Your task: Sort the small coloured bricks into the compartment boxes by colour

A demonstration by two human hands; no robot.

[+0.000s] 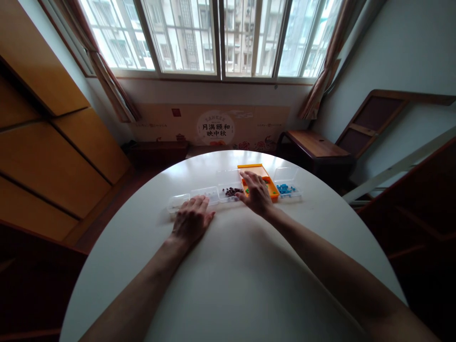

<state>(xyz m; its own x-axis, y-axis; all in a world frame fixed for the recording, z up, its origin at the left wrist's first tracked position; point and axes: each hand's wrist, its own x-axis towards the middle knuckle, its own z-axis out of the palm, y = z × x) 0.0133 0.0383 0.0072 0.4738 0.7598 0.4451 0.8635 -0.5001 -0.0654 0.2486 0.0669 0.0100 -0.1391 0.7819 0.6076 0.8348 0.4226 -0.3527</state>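
Observation:
My left hand [192, 219] lies palm down with its fingers stretched out, at the near side of two clear plastic boxes. The leftmost clear box [174, 203] is partly behind my fingers; the second clear box [213, 194] shows just beyond them. Over the left part of an orange box [273, 191] reaches my right hand [257, 192], fingers apart. Small green pieces [274, 192] lie inside that box, partly hidden by the hand. Left of my right hand, a clear box holds small dark brown pieces [231, 192]. Blue pieces [285, 189] fill another clear box on the right.
The boxes stand in a row on a round white table [221, 275]. A wooden stool [317, 144] is behind it on the right, near a leaning wooden frame [372, 118]. Wooden cabinets [53, 161] line the left, and windows [185, 38] the far wall.

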